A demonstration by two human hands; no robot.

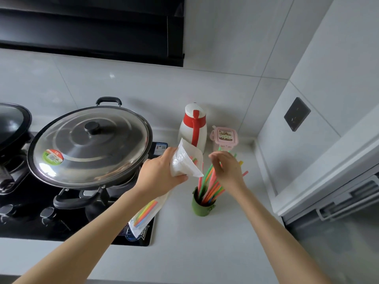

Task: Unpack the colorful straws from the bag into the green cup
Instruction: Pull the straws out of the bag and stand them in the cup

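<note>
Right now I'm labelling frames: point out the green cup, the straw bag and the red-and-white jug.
green cup [202, 208], head view, front wall.
straw bag [184, 160], head view, crinkled middle.
red-and-white jug [187, 130], head view, white body.

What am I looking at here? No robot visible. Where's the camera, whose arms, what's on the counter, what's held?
There is no machine: a person works bare-handed, and the single picture comes from a wide-angle camera worn on their head, looking down at a kitchen counter.

The left hand grips a clear plastic bag with a few straw ends showing inside it. The right hand hovers at the tops of the colorful straws already standing in the green cup; whether it pinches any is unclear.

A second packet of straws lies under the left forearm, at the edge of the black stove. On the stove sits a lidded wok. Behind the cup stand a white and red jug and a pink container.
</note>
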